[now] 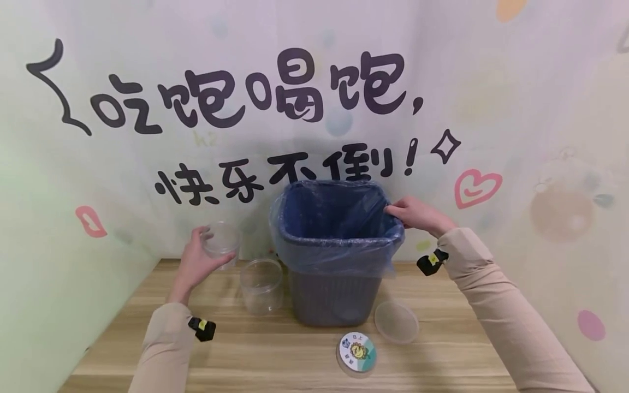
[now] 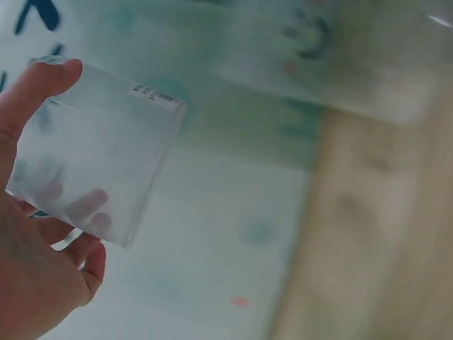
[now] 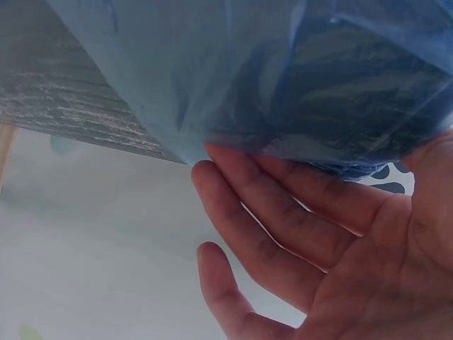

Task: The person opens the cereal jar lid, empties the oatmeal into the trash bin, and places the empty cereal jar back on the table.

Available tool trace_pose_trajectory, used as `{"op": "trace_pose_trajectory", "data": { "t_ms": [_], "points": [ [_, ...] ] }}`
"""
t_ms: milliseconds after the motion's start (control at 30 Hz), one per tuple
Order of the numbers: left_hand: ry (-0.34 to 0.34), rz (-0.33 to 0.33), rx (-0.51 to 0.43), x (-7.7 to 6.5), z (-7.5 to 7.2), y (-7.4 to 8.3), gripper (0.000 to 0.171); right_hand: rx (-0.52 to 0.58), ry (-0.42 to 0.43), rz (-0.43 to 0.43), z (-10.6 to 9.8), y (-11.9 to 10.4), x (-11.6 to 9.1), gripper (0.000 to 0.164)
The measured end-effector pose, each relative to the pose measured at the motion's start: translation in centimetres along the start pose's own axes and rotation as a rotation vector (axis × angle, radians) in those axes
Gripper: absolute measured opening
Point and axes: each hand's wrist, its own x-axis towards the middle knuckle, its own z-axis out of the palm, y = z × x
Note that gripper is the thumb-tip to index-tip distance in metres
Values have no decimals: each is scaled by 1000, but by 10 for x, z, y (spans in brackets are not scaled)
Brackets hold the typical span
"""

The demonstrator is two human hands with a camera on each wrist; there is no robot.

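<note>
My left hand (image 1: 200, 259) holds a clear round plastic tub (image 1: 224, 240) off the tabletop. In the left wrist view, the thumb lies at one end of the tub (image 2: 106, 152) and the fingers wrap its far side; a small printed label is on its wall. My right hand (image 1: 415, 214) grips the right rim of a grey bin (image 1: 334, 297), lined with a blue plastic bag (image 1: 339, 256) folded over the rim. The right wrist view shows several fingers (image 3: 283, 212) along the outside of the bag. The thumb is mostly hidden there.
A second clear tub (image 1: 262, 289) stands left of the bin on the wooden table (image 1: 221, 355). A translucent lid (image 1: 396, 322) lies right of the bin, and a round lid with a flower picture (image 1: 357, 352) sits in front. Behind is a wall covering (image 1: 236, 33) with large writing.
</note>
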Motion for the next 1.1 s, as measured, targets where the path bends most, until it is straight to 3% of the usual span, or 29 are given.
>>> {"op": "trace_pose_trajectory", "data": {
  "t_ms": [200,500,633,867,1100],
  "points": [
    [-56,-110,-12,-21,6,-28,93,10,21,3,-4,2,-2,34],
    [-96,-96,-4,-40,17,-57,88,-1,11,7,-2,3,1,35],
    [-106,-79,-5,-46,20,-63,89,-4,14,0,-2,1,2,35],
    [-160,-137,-99,-54,27,-66,90,11,13,-8,-2,0,1,35],
    [-212,-146,-103,-57,28,-63,90,18,14,-27,-1,4,-3,38]
  ]
}}
